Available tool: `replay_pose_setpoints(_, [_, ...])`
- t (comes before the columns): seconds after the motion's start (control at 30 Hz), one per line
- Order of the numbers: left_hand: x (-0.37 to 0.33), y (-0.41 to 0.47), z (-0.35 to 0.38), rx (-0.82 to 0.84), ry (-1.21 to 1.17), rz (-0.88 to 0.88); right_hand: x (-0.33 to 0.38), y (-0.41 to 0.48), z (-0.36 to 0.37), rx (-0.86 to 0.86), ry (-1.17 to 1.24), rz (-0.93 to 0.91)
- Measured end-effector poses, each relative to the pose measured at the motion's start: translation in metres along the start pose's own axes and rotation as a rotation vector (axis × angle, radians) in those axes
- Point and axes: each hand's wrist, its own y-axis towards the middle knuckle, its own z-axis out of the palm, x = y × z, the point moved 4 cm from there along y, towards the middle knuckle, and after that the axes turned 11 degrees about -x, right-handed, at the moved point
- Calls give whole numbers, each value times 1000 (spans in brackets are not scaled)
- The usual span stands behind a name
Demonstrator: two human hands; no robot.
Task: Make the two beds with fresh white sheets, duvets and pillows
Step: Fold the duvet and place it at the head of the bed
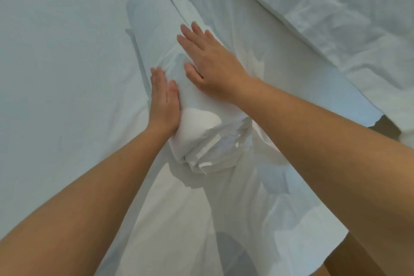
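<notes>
**A:** Where is the pillow now?

**B:** The pillow (pixel 154 22) lies lengthwise in front of me on the bed, on the white sheet (pixel 56 63). One end points away from me and the other points toward me.

**A:** And your hands?

**B:** Both are flat on it and neither is gripping. My left hand (pixel 164 101) lies along the pillow's left flank with its fingers straight and close together, and the palm presses inward. My right hand (pixel 210 67) rests on top, a little further up. Its fingers are spread wide and the thumb is out to the side, and the fabric wrinkles beneath it.

**A:** Is the case on?

**B:** Only partly, as far as I can see. At the near end a smooth white bulge of pillow shows just beside my left wrist. The pillowcase (pixel 215 157) is bunched in folds right below it. Loose white cloth spreads from that bunch toward me, between my forearms.

**A:** Anything else on the bed?

**B:** A rumpled cover (pixel 336 18) with a flat stitched border lies across the upper right, apart from the pillow. I cannot tell whether it is a duvet or a second pillow. A dark patch of floor (pixel 385 129) shows past the cloth's edge on the right.
</notes>
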Motion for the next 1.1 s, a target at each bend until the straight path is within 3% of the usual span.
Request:
replay_pose_setpoints(0.13, [-8,9,9,-22,24,11,-20,-6,25,188,4,205])
replay_pose_setpoints(0.23, [-2,14,17,43,77,8,-25,-6,40,216,96,226])
replay_pose_setpoints(0.4, [-2,8,11,136,125,-2,-19,-9,34,258,53,205])
replay_pose_setpoints(0.5, [-6,3,-4,186,157,3,-26,-11,9,164,-315,30])
replay_pose_setpoints(0.63, [-9,-17,-12,270,242,12,-55,-32,-10,393,-828,13])
replay_pose_setpoints(0.73, [-22,-25,-14,261,291,40,-36,-29,-20,430,-886,-25])
replay_pose_setpoints(0.9, [-48,-21,-17,232,310,49,11,-31,-65,292,-1040,-173])
replay_pose_setpoints(1.0, [-74,-22,-16,237,290,116,-4,-32,-104,259,-1140,-31])
replay_pose_setpoints(1.1, [-86,-24,-13,290,323,135,-40,-43,-133,368,-1204,146])
